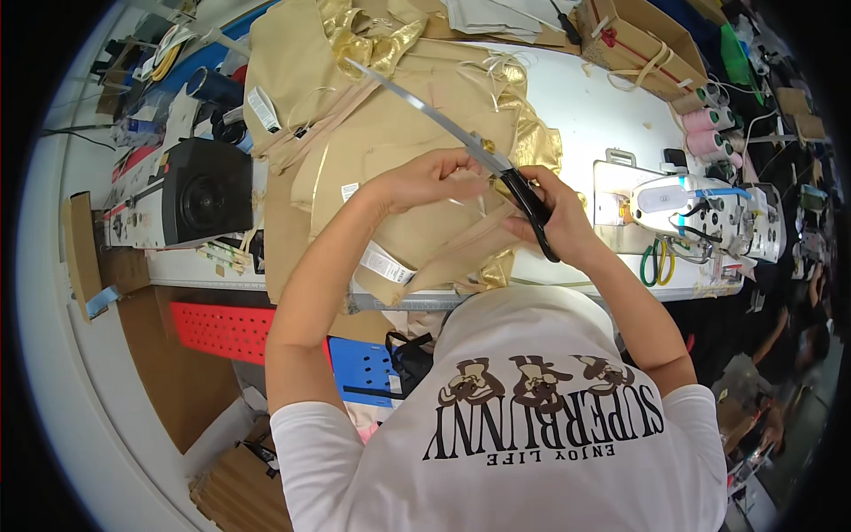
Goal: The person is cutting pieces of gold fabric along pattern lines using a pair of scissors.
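Note:
My right hand (555,215) grips large scissors by their black handle (528,202); the long silver blade (414,102) points up and leftward over the work. My left hand (434,182) is beside the blade near the pivot, fingers curled in a pinch on something small I cannot make out. Beneath both hands lie layered beige fabric pieces (399,133) with thin straps (448,266), white labels (384,264) and shiny gold fabric (541,142) along their edges.
A black-and-white sewing machine (202,191) stands left, a white one (683,213) right, with green-and-yellow-handled tools (656,264) near it. Thread cones (705,124) and an open cardboard box (643,49) sit back right. Red (222,326) and blue (362,362) perforated boards lie below the table.

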Available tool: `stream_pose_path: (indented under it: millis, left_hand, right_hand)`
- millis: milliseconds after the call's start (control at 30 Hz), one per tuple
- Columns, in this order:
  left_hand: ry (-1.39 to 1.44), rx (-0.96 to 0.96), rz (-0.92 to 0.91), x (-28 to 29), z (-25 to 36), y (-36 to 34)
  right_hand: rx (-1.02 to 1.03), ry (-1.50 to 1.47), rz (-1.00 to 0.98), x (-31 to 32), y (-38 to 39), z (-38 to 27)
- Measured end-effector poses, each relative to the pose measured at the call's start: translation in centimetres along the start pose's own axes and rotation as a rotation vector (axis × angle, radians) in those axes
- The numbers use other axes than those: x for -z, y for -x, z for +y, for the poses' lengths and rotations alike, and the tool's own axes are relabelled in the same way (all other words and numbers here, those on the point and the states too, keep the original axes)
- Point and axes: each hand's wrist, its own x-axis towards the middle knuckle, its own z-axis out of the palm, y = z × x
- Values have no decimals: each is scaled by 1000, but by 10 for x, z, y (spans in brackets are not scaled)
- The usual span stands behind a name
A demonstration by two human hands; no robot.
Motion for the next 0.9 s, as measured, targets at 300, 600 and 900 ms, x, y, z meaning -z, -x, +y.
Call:
stream_pose_path:
  millis: [300, 600, 900]
  left_hand:
    - [-226, 75, 13, -7, -7, -4]
    - [-180, 86, 142, -24, -11, -3]
    - [58, 184, 172, -22, -6, 1]
  right_hand:
    - [-19, -14, 57, -4, -6, 6]
    - [2, 32, 50, 5, -8, 3]
    - [119, 285, 199, 64, 74, 25]
